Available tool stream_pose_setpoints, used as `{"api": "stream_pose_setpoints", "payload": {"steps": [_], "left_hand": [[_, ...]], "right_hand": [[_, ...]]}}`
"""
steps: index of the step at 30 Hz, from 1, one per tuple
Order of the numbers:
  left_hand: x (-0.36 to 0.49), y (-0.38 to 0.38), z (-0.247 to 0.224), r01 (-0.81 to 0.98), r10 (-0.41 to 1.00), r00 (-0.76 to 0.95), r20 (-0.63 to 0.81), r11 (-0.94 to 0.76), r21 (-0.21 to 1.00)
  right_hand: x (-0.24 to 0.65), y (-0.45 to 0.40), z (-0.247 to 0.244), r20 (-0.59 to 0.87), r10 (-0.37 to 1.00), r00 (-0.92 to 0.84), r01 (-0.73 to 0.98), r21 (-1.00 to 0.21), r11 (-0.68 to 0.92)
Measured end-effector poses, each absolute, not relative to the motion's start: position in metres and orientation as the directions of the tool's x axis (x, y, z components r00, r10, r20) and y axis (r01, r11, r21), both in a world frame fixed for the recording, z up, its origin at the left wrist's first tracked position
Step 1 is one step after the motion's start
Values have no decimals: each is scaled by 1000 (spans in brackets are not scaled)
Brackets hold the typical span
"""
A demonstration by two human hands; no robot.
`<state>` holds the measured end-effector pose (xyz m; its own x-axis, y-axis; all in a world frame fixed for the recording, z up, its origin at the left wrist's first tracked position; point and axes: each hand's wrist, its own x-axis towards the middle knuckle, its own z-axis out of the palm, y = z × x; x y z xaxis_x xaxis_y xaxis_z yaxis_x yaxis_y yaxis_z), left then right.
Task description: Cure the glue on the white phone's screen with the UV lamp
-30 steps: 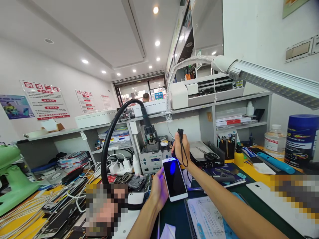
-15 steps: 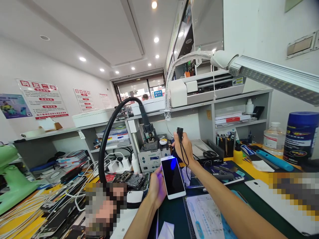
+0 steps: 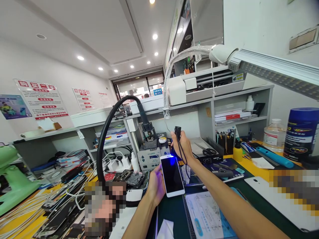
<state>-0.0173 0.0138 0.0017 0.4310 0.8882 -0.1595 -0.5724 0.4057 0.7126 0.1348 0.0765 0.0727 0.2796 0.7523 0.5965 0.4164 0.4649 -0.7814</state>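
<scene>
A white smartphone (image 3: 172, 177) with a dark screen is tilted up in my left hand (image 3: 156, 186), which grips it along its left side. Blue-violet light falls on the top of the screen and tints my left fingers. Above the phone's upper right corner, my right hand (image 3: 183, 146) is closed around a black UV flashlight (image 3: 177, 131) with a dangling wrist strap. Its lit end points down at the phone's top edge. My right fingers are partly hidden behind the hand.
A grey hot air station (image 3: 151, 157) with a thick black hose (image 3: 102, 142) stands behind the phone. Loose circuit boards (image 3: 133, 178) and white cables crowd the left. On the right are scissors (image 3: 209, 151), a yellow bottle (image 3: 237, 153) and a blue-capped can (image 3: 300, 136). A lamp (image 3: 271, 69) arches overhead.
The flashlight has shifted slightly left and lower over the phone, and the blue glow at the screen's top looks brighter. Both hands keep their hold.
</scene>
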Motion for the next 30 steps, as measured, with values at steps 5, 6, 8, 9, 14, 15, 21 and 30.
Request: {"api": "stream_pose_setpoints", "payload": {"steps": [5, 6, 8, 9, 14, 15, 21, 30], "left_hand": [[-18, 16, 0, -556, 879, 447, -163, 416, 719], [-18, 16, 0, -553, 879, 446, -167, 417, 721], [-18, 15, 2, -555, 882, 442, -164, 412, 723], [-18, 14, 2, -557, 882, 442, -160, 410, 722], [-17, 10, 6, -569, 874, 467, -133, 413, 711], [-16, 10, 7, -571, 873, 471, -129, 413, 709], [-15, 9, 8, -573, 880, 458, -129, 403, 714], [-16, 12, 3, -572, 896, 430, -110, 365, 735]], "right_hand": [[134, 77, 72, 602, 753, 265, 415, -776, 475], [134, 77, 72, 603, 753, 263, 408, -777, 479], [134, 77, 72, 599, 758, 260, 383, -784, 488], [134, 77, 72, 594, 762, 259, 366, -790, 492], [135, 81, 71, 559, 785, 267, 293, -823, 487], [135, 82, 71, 556, 787, 268, 285, -826, 487], [137, 85, 69, 560, 781, 276, 270, -825, 496], [138, 87, 69, 555, 779, 291, 272, -829, 489]]}}
